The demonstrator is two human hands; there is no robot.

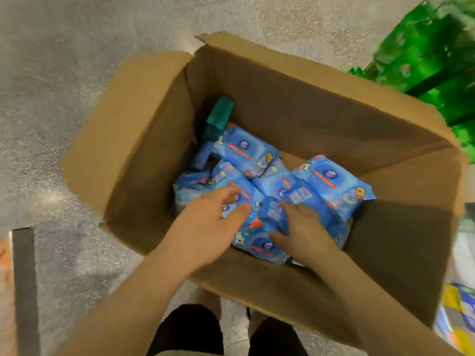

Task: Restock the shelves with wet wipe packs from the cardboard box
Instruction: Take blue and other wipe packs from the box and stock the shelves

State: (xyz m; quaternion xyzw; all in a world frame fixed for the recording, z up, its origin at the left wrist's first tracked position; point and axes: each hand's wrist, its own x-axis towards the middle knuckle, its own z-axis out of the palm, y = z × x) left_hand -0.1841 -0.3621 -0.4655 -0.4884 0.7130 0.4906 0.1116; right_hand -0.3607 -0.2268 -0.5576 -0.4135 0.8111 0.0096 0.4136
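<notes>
Open cardboard box on a speckled grey floor, flaps folded outward. Person stands over it, both bare arms reaching down inside.

Bottom of the box: a loose heap of blue wet wipe packs, overlapping and tilted at different angles, printed with cartoon animals. One pack lies apart toward the right side, face up. A teal pack stands on end in the far left corner, touching the blue heap.

Left hand: fingers loosely spread and slightly bent, tips resting on a blue pack near the middle of the heap (not curled round anything that I can see).

Right hand: lies on the packs just beside the left hand, thumb out to the side, fingers stretched forward along a small upright blue pack. Whether it actually grips that pack, I cannot tell; the fingertips are blurred and partly hidden.

Green packaged goods sit beyond the box at the upper right (blurred). More coloured packages along the right edge. Dark shorts show below, between the arms.
</notes>
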